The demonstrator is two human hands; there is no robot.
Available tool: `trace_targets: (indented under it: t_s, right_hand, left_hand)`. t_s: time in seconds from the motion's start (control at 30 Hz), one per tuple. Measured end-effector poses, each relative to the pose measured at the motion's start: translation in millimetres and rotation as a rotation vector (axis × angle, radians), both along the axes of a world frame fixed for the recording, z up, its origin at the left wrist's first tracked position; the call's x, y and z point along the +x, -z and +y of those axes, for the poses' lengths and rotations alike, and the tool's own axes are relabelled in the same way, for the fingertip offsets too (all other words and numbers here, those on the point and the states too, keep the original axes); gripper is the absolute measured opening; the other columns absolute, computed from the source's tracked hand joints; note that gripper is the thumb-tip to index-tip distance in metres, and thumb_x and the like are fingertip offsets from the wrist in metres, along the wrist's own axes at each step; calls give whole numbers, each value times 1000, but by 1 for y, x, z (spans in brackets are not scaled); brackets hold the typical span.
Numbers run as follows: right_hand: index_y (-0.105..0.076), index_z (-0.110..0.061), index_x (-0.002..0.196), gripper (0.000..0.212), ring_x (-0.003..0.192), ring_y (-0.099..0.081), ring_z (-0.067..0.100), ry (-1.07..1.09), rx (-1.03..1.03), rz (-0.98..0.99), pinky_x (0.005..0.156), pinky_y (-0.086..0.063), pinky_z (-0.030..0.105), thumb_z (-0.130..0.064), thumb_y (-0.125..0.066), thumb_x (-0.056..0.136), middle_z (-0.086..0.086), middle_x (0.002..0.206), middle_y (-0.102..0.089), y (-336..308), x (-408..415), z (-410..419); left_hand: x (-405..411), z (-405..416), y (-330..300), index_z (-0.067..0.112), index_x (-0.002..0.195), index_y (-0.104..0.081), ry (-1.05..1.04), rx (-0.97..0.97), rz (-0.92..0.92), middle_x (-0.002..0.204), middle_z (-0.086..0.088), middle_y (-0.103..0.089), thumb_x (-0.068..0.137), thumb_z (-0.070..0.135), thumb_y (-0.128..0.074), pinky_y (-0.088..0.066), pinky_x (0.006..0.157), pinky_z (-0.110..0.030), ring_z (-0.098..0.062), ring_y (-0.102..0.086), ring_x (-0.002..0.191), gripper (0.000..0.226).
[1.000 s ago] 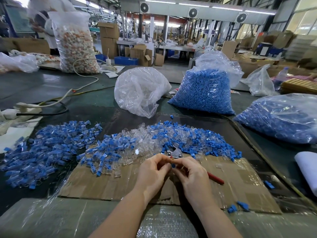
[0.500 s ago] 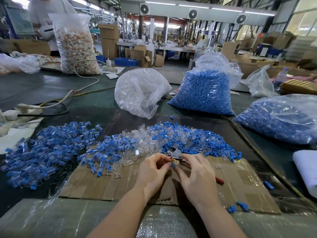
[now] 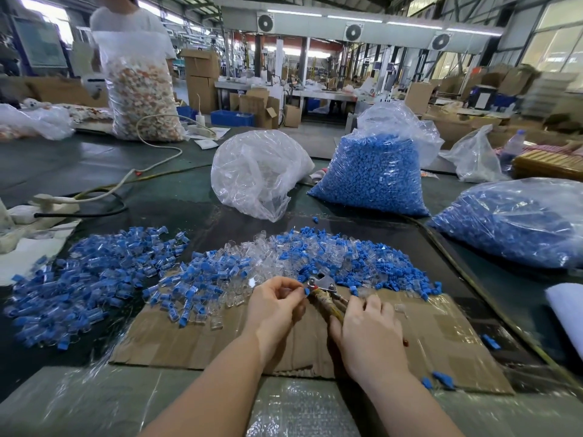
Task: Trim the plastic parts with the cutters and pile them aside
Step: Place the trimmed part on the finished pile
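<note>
Your desk is a wide dark green surface, and the biggest things on it are three clear bags along the far and right side: one packed with blue parts at the right edge, a taller one of blue parts beyond the middle, and a crumpled, nearly empty bag just left of it. Nearer you, a flattened cardboard sheet lies under your hands. Across its far edge spreads a mixed heap of blue and clear plastic parts, and to your left sits a separate pile of blue-and-clear parts on the bare desk. Your right hand has its fingers wrapped round the handles of the cutters, whose metal head points away from you toward the heap. Your left hand pinches one small blue part between thumb and fingertips, right against the cutter head.
</note>
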State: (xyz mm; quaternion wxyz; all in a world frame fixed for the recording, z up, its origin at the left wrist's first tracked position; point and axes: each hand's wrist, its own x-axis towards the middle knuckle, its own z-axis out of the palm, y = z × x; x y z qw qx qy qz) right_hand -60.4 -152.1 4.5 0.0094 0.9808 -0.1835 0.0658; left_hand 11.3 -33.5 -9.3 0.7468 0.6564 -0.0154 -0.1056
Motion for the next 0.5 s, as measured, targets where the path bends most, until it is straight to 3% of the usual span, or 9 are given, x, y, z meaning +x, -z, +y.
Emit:
trace_targets:
  t_s: [0.07, 0.13, 0.2, 0.27, 0.33, 0.4, 0.47, 0.5]
  right_hand:
    - [-45, -19, 117, 39, 114, -42, 24, -30, 68, 28, 92, -38, 33, -49, -31, 97, 8, 128, -45, -7, 3, -4]
    - [-49, -17, 108, 37, 109, -47, 24, -82, 262, 51, 92, -38, 35, -48, -32, 97, 8, 119, -52, -18, 5, -7]
    - [-53, -16, 91, 33, 88, -53, 18, -120, 576, 47, 75, -42, 34, -44, -37, 97, 3, 95, -58, -31, 5, -8]
    - [-49, -18, 75, 33, 67, -48, 12, -122, 870, 57, 61, -36, 30, -42, -40, 96, -2, 74, -52, -44, 1, -8]
    - [-50, -18, 74, 33, 70, -57, 17, -101, 1015, 100, 68, -42, 34, -44, -44, 93, 3, 76, -57, -50, 0, -13]
    - [-57, -17, 80, 24, 89, -66, 28, -105, 1114, 149, 85, -48, 46, -40, -54, 88, 9, 88, -68, -52, 0, -18]
    - [-60, -11, 87, 10, 91, -68, 34, -77, 1245, 200, 90, -47, 55, -17, -60, 80, 15, 90, -71, -54, 0, -21]
    - [-59, -7, 90, 14, 90, -68, 36, -49, 1293, 216, 90, -48, 58, -7, -58, 76, 19, 92, -70, -54, 0, -23]
  left_hand:
    - [6, 1, 2, 6, 87, -62, -16, -33, 48, 68, -11, -62, 88, 0, -58, -47, 49, -24, -15, -56, 53, 6]
    - [13, 0, 2, 5, 86, -60, -26, -79, 88, 60, -8, -62, 89, 2, -58, -42, 41, -24, -13, -53, 45, 5]
    - [18, 0, 0, 7, 84, -61, -36, -81, 99, 56, -4, -63, 88, 4, -59, -41, 41, -23, -12, -54, 43, 5]
    - [21, -1, -2, 9, 82, -63, -64, -68, 86, 56, -2, -64, 87, 4, -61, -45, 41, -21, -8, -57, 44, 7]
    - [23, 0, -6, 8, 82, -64, -76, -73, 73, 61, -4, -65, 86, 3, -62, -47, 44, -18, -7, -59, 47, 7]
    - [23, 0, -10, 7, 84, -63, -74, -86, 71, 68, -8, -64, 86, 2, -62, -47, 46, -17, -9, -60, 52, 6]
    - [22, 2, -13, 6, 86, -62, -65, -93, 66, 70, -10, -63, 86, 1, -61, -48, 47, -19, -11, -60, 54, 5]
    - [20, 3, -15, 5, 87, -63, -53, -88, 60, 71, -10, -63, 86, 1, -61, -48, 48, -19, -12, -60, 55, 5]
